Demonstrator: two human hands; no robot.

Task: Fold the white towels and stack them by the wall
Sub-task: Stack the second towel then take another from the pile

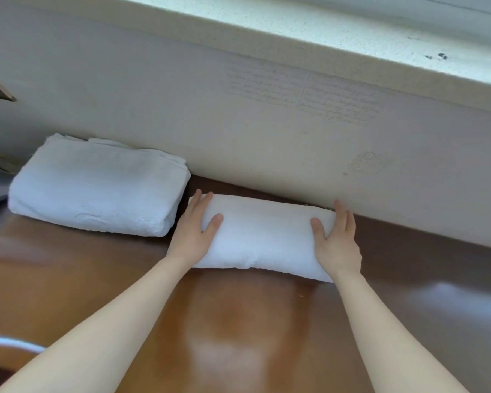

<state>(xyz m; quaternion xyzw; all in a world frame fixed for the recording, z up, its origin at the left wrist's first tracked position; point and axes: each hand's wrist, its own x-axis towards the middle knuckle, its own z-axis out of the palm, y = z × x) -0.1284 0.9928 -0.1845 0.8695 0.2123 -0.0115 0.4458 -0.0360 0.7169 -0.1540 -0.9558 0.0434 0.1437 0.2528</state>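
Head view: a person stands at a brown counter [238, 321] that runs along a pale wall [267, 137].

Item 1. A folded white towel [262, 236] lies flat on the counter, its far edge close against the foot of the wall. Whether it touches the wall cannot be told.

Item 2. The left hand [194, 231] is set against the towel's left end and the right hand [338, 242] against its right end. On each, the fingers are straight along the end face and the thumb lies on top. Neither hand is clenched; both press inward, flat.

Item 3. A larger folded towel stack [97, 188] sits just beside it to the left, also against the wall.

Assessment. The towel is judged soft, light and limp, and bulges between the hands. Lifted by one edge, the folds would likely fall open. Holding both short ends, with the fingers under and the thumbs on top, should keep it squared for transfer onto the stack.
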